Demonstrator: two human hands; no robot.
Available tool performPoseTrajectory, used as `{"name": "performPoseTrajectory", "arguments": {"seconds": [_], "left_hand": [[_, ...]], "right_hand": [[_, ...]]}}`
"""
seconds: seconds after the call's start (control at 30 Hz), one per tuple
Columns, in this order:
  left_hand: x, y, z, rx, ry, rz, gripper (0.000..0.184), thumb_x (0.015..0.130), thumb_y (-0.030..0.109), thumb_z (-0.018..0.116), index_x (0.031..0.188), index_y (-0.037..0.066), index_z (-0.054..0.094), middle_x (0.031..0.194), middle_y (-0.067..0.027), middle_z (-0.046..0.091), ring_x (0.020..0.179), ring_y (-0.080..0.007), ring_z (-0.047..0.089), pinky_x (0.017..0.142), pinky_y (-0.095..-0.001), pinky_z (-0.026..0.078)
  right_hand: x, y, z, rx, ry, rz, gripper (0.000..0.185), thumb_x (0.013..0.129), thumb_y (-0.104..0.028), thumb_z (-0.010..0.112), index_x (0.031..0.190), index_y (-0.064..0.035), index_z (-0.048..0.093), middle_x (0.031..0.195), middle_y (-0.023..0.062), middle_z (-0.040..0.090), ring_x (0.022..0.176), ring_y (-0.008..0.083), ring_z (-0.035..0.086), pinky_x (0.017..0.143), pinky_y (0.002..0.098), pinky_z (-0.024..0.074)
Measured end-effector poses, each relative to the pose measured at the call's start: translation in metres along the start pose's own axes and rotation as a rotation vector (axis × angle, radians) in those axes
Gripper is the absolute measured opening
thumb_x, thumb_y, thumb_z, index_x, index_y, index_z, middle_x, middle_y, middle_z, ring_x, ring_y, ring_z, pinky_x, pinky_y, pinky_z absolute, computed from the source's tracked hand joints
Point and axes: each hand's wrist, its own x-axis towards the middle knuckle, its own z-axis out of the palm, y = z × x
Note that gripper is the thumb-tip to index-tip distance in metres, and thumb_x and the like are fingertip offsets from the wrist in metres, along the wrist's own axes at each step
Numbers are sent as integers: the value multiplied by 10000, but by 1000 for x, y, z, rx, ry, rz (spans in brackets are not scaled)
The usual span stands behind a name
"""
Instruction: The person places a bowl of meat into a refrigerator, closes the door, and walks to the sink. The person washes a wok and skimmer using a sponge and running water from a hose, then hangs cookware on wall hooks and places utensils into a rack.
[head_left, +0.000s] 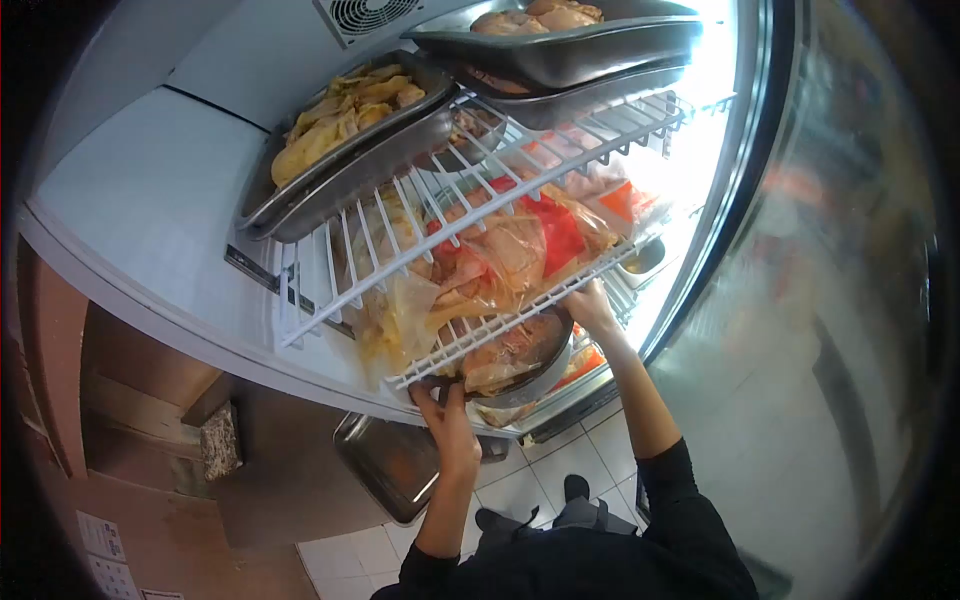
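Inside a lit refrigerator, a dark-rimmed pan (550, 376) of raw meat (515, 350) sits beneath the lower white wire shelf (515, 318). My left hand (447, 425) grips the near left end of the pan, fingers curled at its rim under the shelf's corner. On the pan's far right side is my right hand (590, 305), its fingertips partly hidden behind the shelf edge. Clear plastic bags of meat (500, 255) lie on that shelf just above both hands, with red plastic showing among them.
Steel trays of chicken (350, 115) and more meat (540, 18) rest on the upper wire shelf (400, 262). The open glass door (800, 330) stands at the right. A steel tray (385, 465) is low on the left, above the tiled floor.
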Motion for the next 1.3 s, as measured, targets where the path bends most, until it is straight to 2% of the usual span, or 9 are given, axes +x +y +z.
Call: {"name": "performPoseTrajectory", "arguments": {"seconds": [0.2, 0.27, 0.37, 0.43, 0.53, 0.63, 0.8, 0.87, 1.3], "left_hand": [[-22, 4, 1, -42, -90, -146, 703, 789, 150, 509, 1353, 197, 92, 1198, -60, 282, 1010, -192, 388, 803, -358, 406], [-31, 10, 1, 63, -228, -158, 873, 740, 159, 623, 1348, 90, -1, 1200, -133, 129, 1034, -246, 384, 797, -315, 458], [-31, -14, 5, 234, -317, 43, 1116, 620, 185, 757, 1317, 37, -102, 1184, -215, 84, 1119, -303, 250, 790, -304, 487], [-36, -19, 17, 404, -259, 166, 1120, 624, 223, 756, 1306, 7, -105, 1186, -234, 78, 1127, -322, 210, 785, -293, 490], [-36, -20, 25, 489, -194, 184, 1158, 624, 355, 745, 1268, -85, -111, 1189, -298, 69, 1129, -374, 148, 844, -340, 442], [-30, -21, 25, 880, -91, 243, 1220, 605, 492, 713, 1255, -106, -128, 1201, -331, 68, 1129, -414, 187, 950, -398, 279], [-29, -17, 25, 717, -73, 314, 1189, 618, 477, 707, 1252, -105, -113, 1206, -318, 38, 1118, -438, 256, 933, -375, 314], [-27, -19, 25, 592, -58, 370, 1210, 562, 495, 737, 1261, -111, -44, 1176, -292, 146, 1119, -390, 199, 948, -454, 219], [-10, -29, 23, 419, -192, 293, 1259, 566, 385, 768, 1247, -84, -181, 1193, -313, 73, 1139, -377, 116, 995, -409, 163]], "right_hand": [[1, 9, 6, -29, 126, -32, 210, 690, -141, 567, 812, 30, 570, 787, 145, 588, 807, 226, 548, 724, 334, 420], [-4, -12, 2, 43, 141, 65, 276, 742, -234, 519, 752, 37, 568, 731, 119, 570, 794, 219, 537, 714, 313, 414], [-1, -22, -6, 120, 177, 30, 277, 750, -240, 515, 775, 33, 559, 752, 117, 565, 802, 216, 534, 719, 311, 414], [17, -24, -7, 128, 182, -27, 279, 755, -243, 513, 791, 30, 554, 767, 115, 562, 808, 214, 532, 722, 310, 414], [60, -17, -3, 134, 187, -74, 282, 763, -249, 509, 814, 27, 545, 788, 112, 557, 816, 211, 529, 727, 308, 414], [77, -12, 0, 156, 190, -84, 286, 771, -254, 505, 837, 23, 537, 809, 109, 552, 824, 208, 526, 732, 306, 414], [83, -6, 5, 192, 188, -86, 295, 785, -263, 498, 876, 17, 523, 845, 105, 544, 837, 204, 521, 741, 303, 415], [84, -4, 5, 201, 188, -92, 299, 790, -266, 496, 891, 14, 517, 859, 103, 540, 843, 202, 519, 744, 301, 415], [73, 0, -8, 241, 121, -102, 332, 825, -289, 478, 992, -2, 481, 952, 91, 519, 878, 190, 507, 766, 292, 415]]}}
